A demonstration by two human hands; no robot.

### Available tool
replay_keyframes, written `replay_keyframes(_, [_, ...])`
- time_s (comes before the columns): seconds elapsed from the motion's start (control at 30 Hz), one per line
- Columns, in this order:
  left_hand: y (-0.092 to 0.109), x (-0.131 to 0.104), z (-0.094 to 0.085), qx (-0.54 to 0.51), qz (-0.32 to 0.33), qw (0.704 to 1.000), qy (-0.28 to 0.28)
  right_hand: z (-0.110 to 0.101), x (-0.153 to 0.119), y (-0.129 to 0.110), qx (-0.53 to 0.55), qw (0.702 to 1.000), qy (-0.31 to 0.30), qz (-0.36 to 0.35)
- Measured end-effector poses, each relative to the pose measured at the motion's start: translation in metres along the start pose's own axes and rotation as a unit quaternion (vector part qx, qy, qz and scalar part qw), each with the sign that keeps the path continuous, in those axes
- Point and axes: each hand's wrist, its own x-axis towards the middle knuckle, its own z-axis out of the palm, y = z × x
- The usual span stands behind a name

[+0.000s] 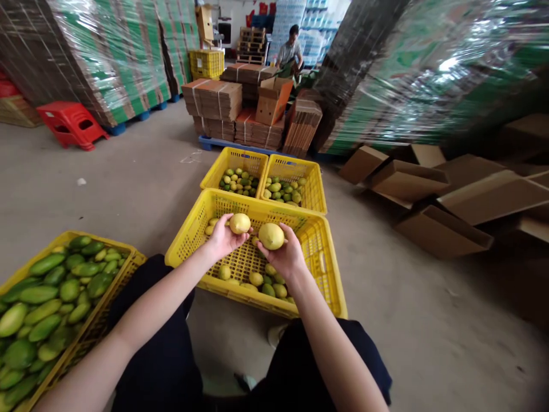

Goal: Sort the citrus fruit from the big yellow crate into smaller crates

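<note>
Above a large yellow plastic crate [332, 263], each of my hands holds one yellow lemon. My left hand [225, 239] is closed around the smaller lemon [240, 224], with fingers behind and below it. In my right hand [289, 254] sits a larger lemon [271, 236], gripped by thumb and fingers. The two lemons are close together but apart. On the crate's floor lie several yellow lemons [256, 278] and, at the near side, several greener ones [268, 290]. A few more yellow lemons [209, 230] rest at its left, partly hidden by my left hand.
Two smaller yellow crates [234, 153] with green and yellow fruit stand just beyond. At my left, a crate [128, 252] is heaped with green fruit. Cardboard stacks [214, 100], a red stool [71, 123], open boxes [412, 180] and wrapped pallets surround the floor. A person [290, 51] sits far back.
</note>
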Motion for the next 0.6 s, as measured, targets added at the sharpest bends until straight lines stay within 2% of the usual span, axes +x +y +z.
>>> replay_keyframes(0.17, [-0.004,0.004,-0.006,0.011,-0.071,0.997,-0.027,-0.002,-0.012,-0.004,-0.064,0.998,-0.002,0.026])
replay_keyframes(0.6, [-0.012,0.009,-0.007,0.021,-0.020,0.999,-0.039,-0.003,-0.004,-0.002,-0.045,0.998,-0.016,0.049])
